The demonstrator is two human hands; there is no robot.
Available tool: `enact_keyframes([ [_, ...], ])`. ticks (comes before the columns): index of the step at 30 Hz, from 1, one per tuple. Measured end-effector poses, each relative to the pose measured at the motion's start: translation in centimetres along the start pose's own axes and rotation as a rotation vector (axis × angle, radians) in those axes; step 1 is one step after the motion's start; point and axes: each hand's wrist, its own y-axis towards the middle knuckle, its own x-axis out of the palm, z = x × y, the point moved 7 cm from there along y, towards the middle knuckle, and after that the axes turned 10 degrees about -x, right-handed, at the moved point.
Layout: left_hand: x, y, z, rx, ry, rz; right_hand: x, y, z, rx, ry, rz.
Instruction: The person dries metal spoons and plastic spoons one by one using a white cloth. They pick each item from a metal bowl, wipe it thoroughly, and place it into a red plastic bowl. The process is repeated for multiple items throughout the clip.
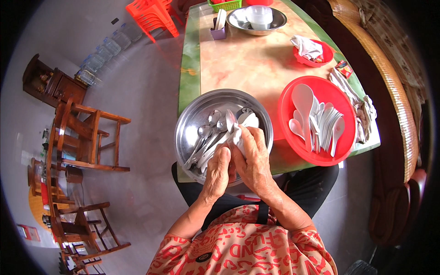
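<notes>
Both hands are together above the near side of a shiny metal basin (185, 133). My right hand (254, 158) is closed on a bunched white cloth (238, 139). From beside the cloth rises the bowl of a spoon (230, 120). My left hand (216, 173) is closed against the right one, around the lower end of that spoon; its handle is hidden by the fingers. Inside the basin lie several metal spoons (204, 132) and pale handles. Toward its right side are a dark patterned piece (246, 111) and a white spoon-like piece (251, 121).
Right of the basin, a red bowl (286, 98) holds a large white ladle (303, 98) and several white spoons (327, 121). Crumpled cloth (364, 119) lies at the table's right edge. Farther back are a small red basket (316, 63) and a metal bowl (234, 24) with clear containers.
</notes>
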Motion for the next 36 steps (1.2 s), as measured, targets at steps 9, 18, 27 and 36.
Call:
enact_keyframes([
  [9, 2.1, 1.0, 0.5, -0.042, -0.436, -0.122, 0.3, -0.2, -1.1, -0.025, -0.153, -0.161],
  [18, 1.0, 2.2, 0.8, 0.004, -0.533, -0.063, 0.3, -2.3, -2.8, -0.052, 0.008, -0.366],
  [27, -0.6, 2.0, 1.2, 0.043, -0.636, -0.058, -1.0, -0.3, -2.5, 0.043, 0.166, -0.38],
  [36, -0.7, 2.2, 1.4, 0.023, -0.71, 0.012, 1.3, -2.9, -2.8, -0.118, 0.058, -0.38],
])
